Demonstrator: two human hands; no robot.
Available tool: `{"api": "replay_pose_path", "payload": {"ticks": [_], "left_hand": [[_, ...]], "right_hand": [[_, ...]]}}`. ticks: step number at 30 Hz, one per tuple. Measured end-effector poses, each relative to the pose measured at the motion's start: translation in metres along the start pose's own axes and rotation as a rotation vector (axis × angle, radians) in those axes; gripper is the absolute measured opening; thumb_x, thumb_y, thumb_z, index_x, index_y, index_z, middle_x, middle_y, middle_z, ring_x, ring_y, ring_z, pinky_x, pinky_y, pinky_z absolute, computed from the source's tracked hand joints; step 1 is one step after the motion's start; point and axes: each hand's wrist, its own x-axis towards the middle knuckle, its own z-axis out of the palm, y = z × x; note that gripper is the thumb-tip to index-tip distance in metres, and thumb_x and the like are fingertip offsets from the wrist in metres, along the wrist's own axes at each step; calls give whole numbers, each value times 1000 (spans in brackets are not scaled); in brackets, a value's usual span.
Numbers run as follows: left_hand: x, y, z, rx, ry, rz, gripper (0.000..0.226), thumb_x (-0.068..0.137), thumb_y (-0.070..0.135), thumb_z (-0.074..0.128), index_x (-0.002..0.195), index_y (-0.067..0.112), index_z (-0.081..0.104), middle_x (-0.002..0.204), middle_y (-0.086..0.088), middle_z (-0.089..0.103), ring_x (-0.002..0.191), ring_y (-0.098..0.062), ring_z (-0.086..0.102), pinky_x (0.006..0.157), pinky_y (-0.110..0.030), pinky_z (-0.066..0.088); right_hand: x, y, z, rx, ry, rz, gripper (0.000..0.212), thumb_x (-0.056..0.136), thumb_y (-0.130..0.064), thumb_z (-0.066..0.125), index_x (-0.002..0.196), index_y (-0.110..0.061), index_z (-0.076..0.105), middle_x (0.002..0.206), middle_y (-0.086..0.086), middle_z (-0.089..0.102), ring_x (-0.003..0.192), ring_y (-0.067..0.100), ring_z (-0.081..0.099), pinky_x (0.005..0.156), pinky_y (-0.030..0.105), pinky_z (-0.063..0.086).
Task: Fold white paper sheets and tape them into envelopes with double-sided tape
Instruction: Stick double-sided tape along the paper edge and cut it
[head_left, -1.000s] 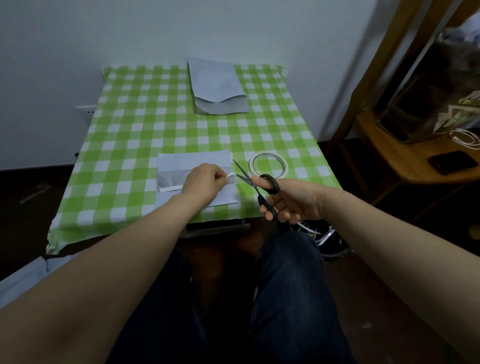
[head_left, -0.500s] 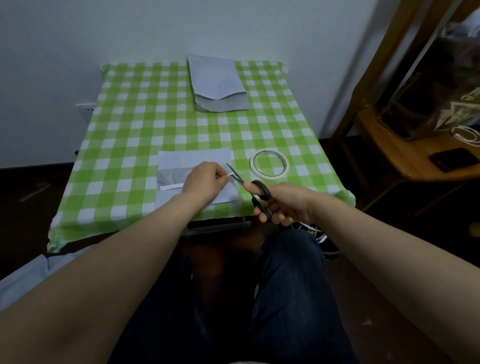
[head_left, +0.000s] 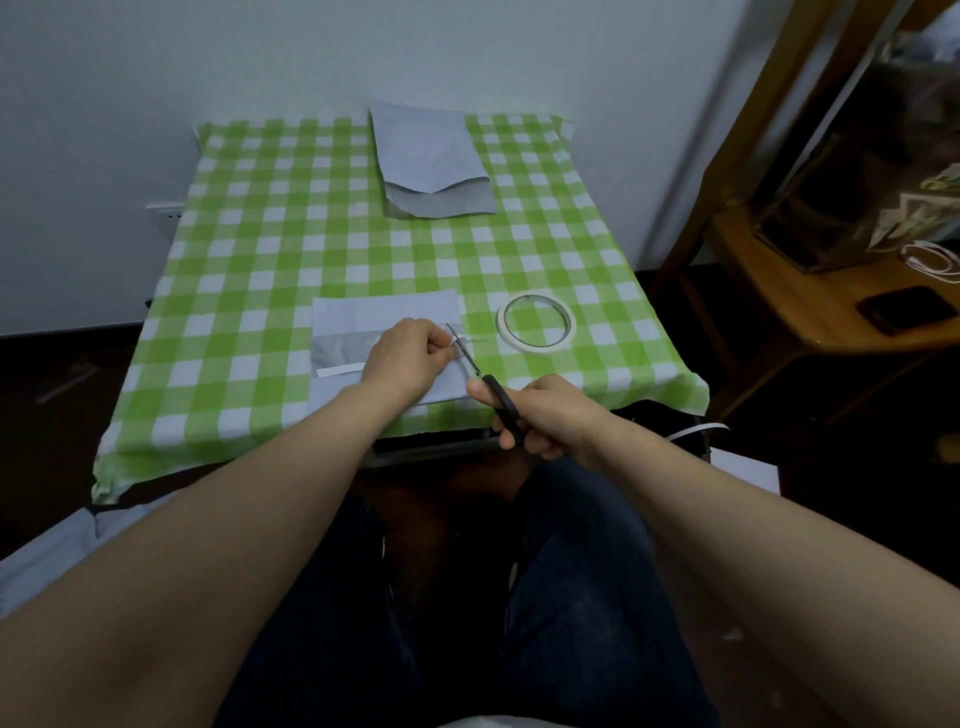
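A folded white paper sheet (head_left: 363, 322) lies near the front of the green checked table (head_left: 270, 249), with a white tape strip (head_left: 340, 370) stuck along its left part. My left hand (head_left: 408, 356) rests on the sheet and pinches the strip's right end. My right hand (head_left: 540, 415) grips black-handled scissors (head_left: 485, 387), whose blades are closed at the tape just right of my left fingers. A roll of double-sided tape (head_left: 536, 323) lies flat to the right of the sheet. A finished envelope (head_left: 428, 161) lies at the table's far edge.
A wooden side table (head_left: 810, 306) stands to the right with a dark phone (head_left: 909, 309), a white cable and boxes on it. A white wall is behind the table. My knees sit under the front edge. Loose white paper (head_left: 743, 465) lies at the lower right.
The scissors moved left toward my left hand and their blades went from open to closed at the tape. My left hand stayed on the sheet.
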Motion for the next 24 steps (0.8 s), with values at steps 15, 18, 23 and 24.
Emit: {"api": "replay_pose_path", "payload": {"ticks": [15, 18, 23, 24], "left_hand": [[1, -5, 3, -26, 19, 6, 16, 87, 25, 64, 99, 14, 65, 88, 5, 58, 83, -15, 54, 73, -27, 41], [1, -6, 3, -24, 18, 18, 15, 87, 24, 64, 97, 14, 65, 87, 5, 58, 82, -15, 53, 72, -27, 40], [1, -6, 2, -16, 6, 31, 12, 86, 23, 64, 95, 14, 65, 86, 4, 58, 81, -16, 52, 73, -28, 42], [1, -6, 2, -15, 4, 31, 12, 86, 23, 64, 95, 14, 65, 86, 4, 57, 81, -16, 52, 73, -28, 42]], "right_hand": [[5, 5, 10, 38, 69, -19, 48, 75, -58, 68, 68, -12, 58, 52, 5, 55, 34, 11, 25, 36, 15, 18], [6, 7, 12, 29, 79, -32, 48, 75, -59, 67, 67, -13, 56, 49, 3, 54, 33, 10, 26, 34, 16, 19], [10, 11, 14, -8, 113, -70, 49, 76, -59, 66, 60, -14, 54, 43, 0, 51, 31, 9, 28, 32, 15, 22], [10, 11, 14, -16, 116, -74, 50, 76, -59, 66, 61, -13, 54, 44, 1, 51, 30, 8, 28, 32, 15, 23]]}}
